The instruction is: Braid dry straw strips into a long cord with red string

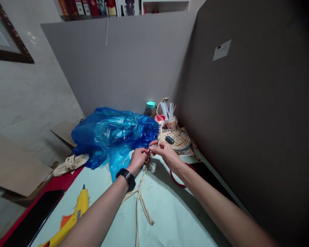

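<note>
My left hand (139, 159), with a black watch (127, 179) on its wrist, pinches the upper part of a pale straw braid (143, 176) over the table. Close beside it, my right hand (163, 151) has its thumb and fingers closed on the braid's upper end. A small red piece (147, 150) shows between the fingertips; its kind is unclear. Below my hands the braid splits into loose strands (143, 207) that trail across the tabletop toward me. Behind my right hand, a length of braid rises in a curve. Fingers partly hide the worked spot.
A blue plastic bag (113, 128) is heaped behind my left hand. Beyond my right hand sits a woven basket (181, 140) holding a dark thread spool (169, 139). A yellow glue gun (81, 206), a phone (36, 219) and a woven slipper (70, 164) lie left. Grey panels (134, 65) enclose the back and right.
</note>
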A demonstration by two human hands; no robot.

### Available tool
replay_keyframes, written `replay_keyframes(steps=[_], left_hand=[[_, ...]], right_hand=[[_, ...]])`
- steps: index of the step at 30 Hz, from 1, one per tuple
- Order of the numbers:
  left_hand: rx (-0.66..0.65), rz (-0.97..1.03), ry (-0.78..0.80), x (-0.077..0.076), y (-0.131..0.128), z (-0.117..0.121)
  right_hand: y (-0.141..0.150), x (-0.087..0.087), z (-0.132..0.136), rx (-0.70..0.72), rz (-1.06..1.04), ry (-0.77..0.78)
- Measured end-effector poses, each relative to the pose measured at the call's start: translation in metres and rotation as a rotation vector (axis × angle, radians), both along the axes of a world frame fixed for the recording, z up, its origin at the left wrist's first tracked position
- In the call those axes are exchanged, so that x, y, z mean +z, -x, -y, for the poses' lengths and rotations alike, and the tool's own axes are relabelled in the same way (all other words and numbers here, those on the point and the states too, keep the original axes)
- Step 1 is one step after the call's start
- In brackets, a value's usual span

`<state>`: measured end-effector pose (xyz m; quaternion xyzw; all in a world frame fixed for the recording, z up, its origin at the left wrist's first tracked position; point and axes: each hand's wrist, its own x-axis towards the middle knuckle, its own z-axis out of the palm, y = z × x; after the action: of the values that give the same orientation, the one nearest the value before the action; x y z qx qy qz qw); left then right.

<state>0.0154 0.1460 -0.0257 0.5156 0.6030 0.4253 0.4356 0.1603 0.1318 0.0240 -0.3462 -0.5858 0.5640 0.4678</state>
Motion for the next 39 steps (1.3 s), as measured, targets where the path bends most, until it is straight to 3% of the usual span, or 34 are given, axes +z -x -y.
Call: replay_keyframes(steps=[8, 13, 19, 22, 25, 28, 30, 33, 39], left_hand=[[-0.016, -0.004, -0.008, 0.004, 0.000, 0.000], [-0.016, 0.025, -0.001, 0.001, 0.002, -0.001], [-0.026, 0.110, 0.019, 0.004, 0.001, 0.001], [-0.033, 0.167, 0.037, 0.008, 0.002, 0.002], [-0.042, 0.218, 0.047, 0.010, 0.002, 0.003], [-0.042, 0.243, 0.031, 0.009, 0.002, 0.004], [-0.034, 0.245, 0.003, 0.008, 0.001, 0.005], [-0.028, 0.236, -0.051, 0.005, 0.000, 0.007], [-0.042, 0.214, -0.135, -0.004, 0.001, 0.004]], right_hand=[[-0.019, 0.015, -0.006, -0.003, -0.153, 0.143], [-0.029, 0.020, -0.024, 0.106, -0.115, 0.139], [-0.053, 0.037, -0.052, -0.246, 0.467, -0.048], [-0.059, 0.041, -0.048, -0.342, 0.612, -0.085], [-0.048, 0.040, -0.030, -0.435, 0.763, -0.236], [-0.020, 0.031, -0.011, -0.312, 0.929, -0.397], [-0.001, 0.021, -0.005, -0.257, 0.976, -0.393], [0.019, 0.005, -0.006, -0.300, 1.057, -0.351], [0.029, -0.006, -0.013, -0.345, 1.112, -0.309]])
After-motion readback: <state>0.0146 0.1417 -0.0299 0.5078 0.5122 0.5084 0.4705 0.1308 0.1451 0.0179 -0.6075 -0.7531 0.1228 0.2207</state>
